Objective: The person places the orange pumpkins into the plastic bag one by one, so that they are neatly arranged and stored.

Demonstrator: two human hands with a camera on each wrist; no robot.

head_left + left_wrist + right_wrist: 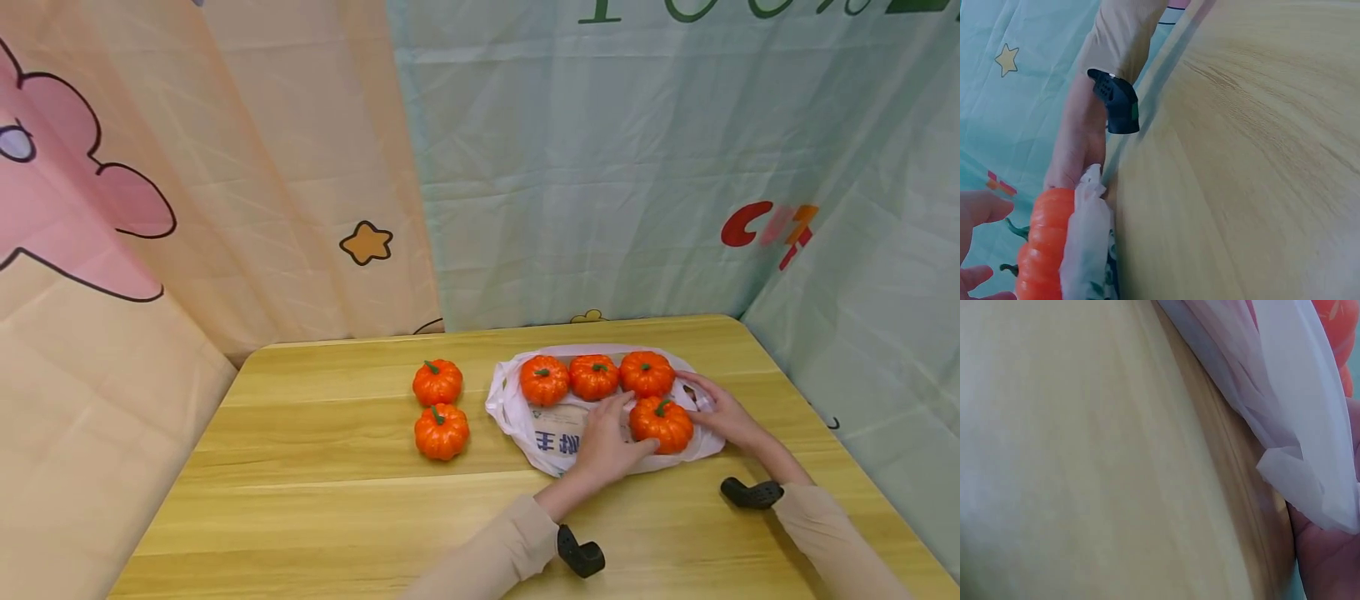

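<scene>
A white plastic bag [512,408] lies on the table with a flat, printed packet [558,429] showing inside its opening. Three orange pumpkins form its back row: a left one [544,381], a middle one [594,377] and a right one [647,373]. In front of the right one sits another pumpkin [661,425]. My left hand [609,442] reaches over the bag to that front pumpkin's left side, fingers spread; the left wrist view shows a gap between fingers and pumpkin. On the bag's right edge is my right hand [723,414], fingers extended beside the pumpkins, their tips partly hidden.
Left of the bag, two more pumpkins stand on the wooden table [315,467], a rear one [437,382] and a front one [442,432]. Printed cloth [562,167] hangs behind the table and along both sides. Each wrist carries a black device [580,552].
</scene>
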